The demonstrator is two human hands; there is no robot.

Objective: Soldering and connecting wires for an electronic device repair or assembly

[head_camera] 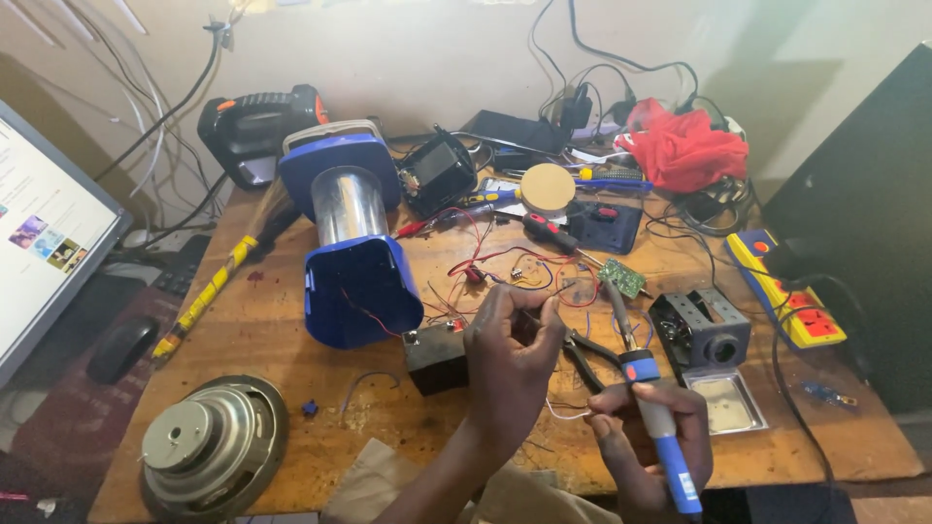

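Note:
My left hand (512,357) is pinched shut on thin wires near the middle of the wooden workbench (291,388). My right hand (649,437) grips a blue-handled soldering iron (660,427), its tip raised towards the small green circuit board (622,278). A small black battery block (436,357) lies just left of my left hand. Red and black wires (485,262) run from it to a blue lantern (348,243) lying on its side. Black pliers (585,354) rest between my hands.
A loose speaker cone (214,448) sits at the front left. A metal soldering stand (701,330) and tin tray (725,403) are at right, with a yellow power strip (788,291) beyond. Red cloth (684,147), screwdrivers, a tape roll (548,186) and cables crowd the back. A monitor (39,233) stands left.

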